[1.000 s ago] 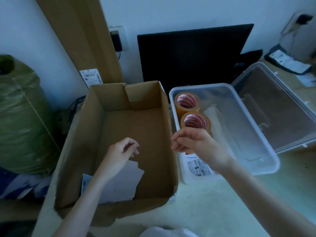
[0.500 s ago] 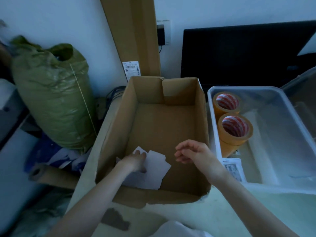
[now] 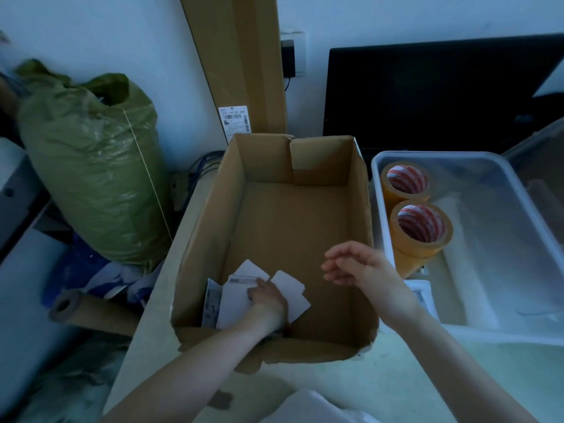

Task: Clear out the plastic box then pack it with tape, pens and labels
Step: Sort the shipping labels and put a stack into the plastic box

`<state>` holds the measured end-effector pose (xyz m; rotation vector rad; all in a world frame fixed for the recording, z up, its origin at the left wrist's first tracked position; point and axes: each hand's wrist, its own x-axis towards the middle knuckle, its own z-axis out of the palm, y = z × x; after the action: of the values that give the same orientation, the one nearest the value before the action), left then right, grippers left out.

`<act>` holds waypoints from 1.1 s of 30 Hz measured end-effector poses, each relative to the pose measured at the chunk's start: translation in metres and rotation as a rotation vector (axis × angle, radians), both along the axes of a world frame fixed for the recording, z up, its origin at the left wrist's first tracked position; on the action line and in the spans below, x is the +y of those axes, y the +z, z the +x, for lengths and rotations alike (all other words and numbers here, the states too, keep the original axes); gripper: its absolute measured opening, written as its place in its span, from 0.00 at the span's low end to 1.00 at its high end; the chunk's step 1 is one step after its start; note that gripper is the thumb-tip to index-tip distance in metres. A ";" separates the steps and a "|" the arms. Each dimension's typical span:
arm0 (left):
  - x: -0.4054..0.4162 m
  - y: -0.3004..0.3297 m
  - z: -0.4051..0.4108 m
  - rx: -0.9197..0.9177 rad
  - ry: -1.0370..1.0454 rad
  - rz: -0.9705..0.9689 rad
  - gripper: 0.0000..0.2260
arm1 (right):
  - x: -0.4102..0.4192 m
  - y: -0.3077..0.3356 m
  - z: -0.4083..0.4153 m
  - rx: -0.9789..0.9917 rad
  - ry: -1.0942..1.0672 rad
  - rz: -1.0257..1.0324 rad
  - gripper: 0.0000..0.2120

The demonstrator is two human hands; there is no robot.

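Note:
An open cardboard box (image 3: 360,209) stands on the table with several white labels (image 3: 291,293) lying in its near left corner. My left hand (image 3: 267,296) rests flat on those labels, fingers down on them. My right hand (image 3: 363,267) hovers over the box's right side, fingers loosely apart and holding nothing. To the right stands the clear plastic box (image 3: 500,190), with two rolls of tan tape (image 3: 419,230) upright along its left wall and a printed label sheet (image 3: 419,296) in its near left corner.
A black monitor (image 3: 442,90) stands behind both boxes, and the plastic box's lid (image 3: 546,166) leans at the far right. A full green sack (image 3: 91,166) and a cardboard tube (image 3: 88,312) lie left of the table. A tall flat carton (image 3: 241,62) leans on the wall.
My left hand has dropped into the cardboard box onto the labels and spread them. My right hand has left the tape rolls and moved left over the cardboard box. The view swung left.

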<state>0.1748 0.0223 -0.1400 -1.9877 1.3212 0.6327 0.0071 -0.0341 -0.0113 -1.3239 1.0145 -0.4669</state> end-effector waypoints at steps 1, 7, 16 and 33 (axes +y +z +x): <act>0.000 0.000 0.000 0.010 0.006 -0.006 0.40 | -0.001 0.001 -0.002 -0.006 -0.009 0.001 0.10; 0.002 0.010 0.000 0.148 0.052 -0.175 0.23 | -0.006 0.003 -0.009 -0.013 -0.066 -0.003 0.10; -0.002 0.047 0.028 0.399 0.278 -0.541 0.13 | -0.006 0.000 -0.014 -0.026 -0.085 -0.013 0.10; 0.025 0.135 -0.001 1.152 0.732 -0.950 0.07 | 0.014 0.002 0.007 -0.064 0.111 0.093 0.08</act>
<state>0.1735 0.0477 -0.0049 -3.1074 1.6363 2.0033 0.0136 -0.0203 -0.0090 -1.2669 0.8946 -0.3712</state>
